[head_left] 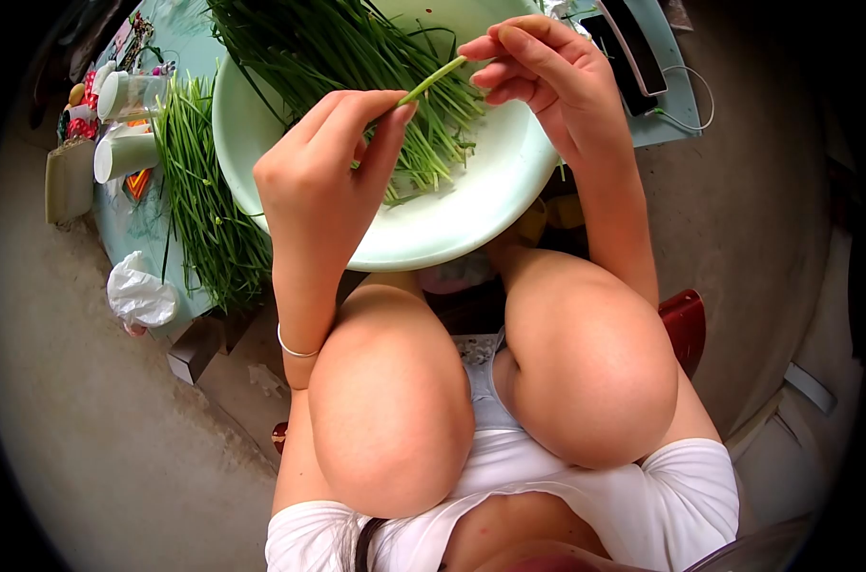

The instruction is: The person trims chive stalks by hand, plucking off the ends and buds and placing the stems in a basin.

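Note:
A short green stalk (433, 80) is stretched between my two hands above a pale green basin (433, 238). My left hand (333, 157) pinches its lower left end between thumb and fingertips. At its upper right end, my right hand (547, 76) has thumb and fingertips closed on the stalk, the other fingers loosely curled. Long green leafy stalks (309, 57) lie in the basin behind and under my hands, their cut pale ends toward the basin's middle. Another heap of green stalks (209, 200) lies on the table left of the basin.
On the light blue table (133, 224) at the left are two plastic cups (128, 154), a beige container (71, 181) and a crumpled white bag (141, 292). A dark phone-like device (626, 65) with a white cable (710, 100) lies at the right.

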### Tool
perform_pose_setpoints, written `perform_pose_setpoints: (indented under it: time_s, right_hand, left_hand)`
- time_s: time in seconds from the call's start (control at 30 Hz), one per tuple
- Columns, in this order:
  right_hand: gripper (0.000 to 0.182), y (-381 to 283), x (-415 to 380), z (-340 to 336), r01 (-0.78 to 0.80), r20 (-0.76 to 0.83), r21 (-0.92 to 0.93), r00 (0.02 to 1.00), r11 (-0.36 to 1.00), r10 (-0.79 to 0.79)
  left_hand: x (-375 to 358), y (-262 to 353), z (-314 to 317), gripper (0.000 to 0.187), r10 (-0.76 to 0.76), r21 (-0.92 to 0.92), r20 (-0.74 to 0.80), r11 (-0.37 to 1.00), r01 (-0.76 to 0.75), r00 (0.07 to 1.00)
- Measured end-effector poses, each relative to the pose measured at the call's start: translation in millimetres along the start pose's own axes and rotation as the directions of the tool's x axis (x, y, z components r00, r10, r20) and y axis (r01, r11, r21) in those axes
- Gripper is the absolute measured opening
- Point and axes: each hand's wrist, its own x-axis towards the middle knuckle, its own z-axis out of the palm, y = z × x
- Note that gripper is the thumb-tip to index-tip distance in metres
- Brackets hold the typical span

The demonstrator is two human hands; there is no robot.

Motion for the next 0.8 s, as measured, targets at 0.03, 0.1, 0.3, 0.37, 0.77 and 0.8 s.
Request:
perform_pose_setpoints:
  time_s: [0.03,0.1,0.3,0.37,0.77,0.8]
  right_hand:
    - [0.023,0.0,0.3,-1.1,0.002,-0.002,-0.002,1.0,1.0,-0.002]
    - [0.022,0.6,1.0,-3.3,-0.024,-0.12,0.023,0.992,0.999,0.027]
    - [0.049,-18.0,0.3,8.4,-0.167,-0.107,0.318,0.972,0.933,0.21]
    - [0.046,-10.4,0.3,7.8,-0.111,-0.128,0.302,0.979,0.947,0.156]
    - [0.023,-20.4,-4.8,-53.7,0.089,-0.108,-0.62,0.974,0.78,-0.197]
    - [0.028,-17.1,-3.8,-51.0,0.133,-0.167,-0.537,0.951,0.833,-0.259]
  left_hand:
    - [0.0,0.1,0.2,0.008,-0.021,-0.004,-0.005,1.0,0.021,1.0]
    - [0.3,0.0,0.0,0.007,-0.039,-0.01,-0.009,0.999,0.039,0.999]
    - [0.2,-1.4,1.4,0.008,-0.066,-0.022,0.011,0.998,0.066,0.998]
    - [0.6,-0.8,1.6,0.008,-0.069,-0.035,0.023,0.997,0.07,0.997]
    - [0.0,-0.5,4.4,0.007,-0.105,-0.117,0.069,0.987,0.113,0.992]
    - [-0.3,-1.2,5.0,0.007,-0.105,-0.117,0.07,0.987,0.113,0.992]
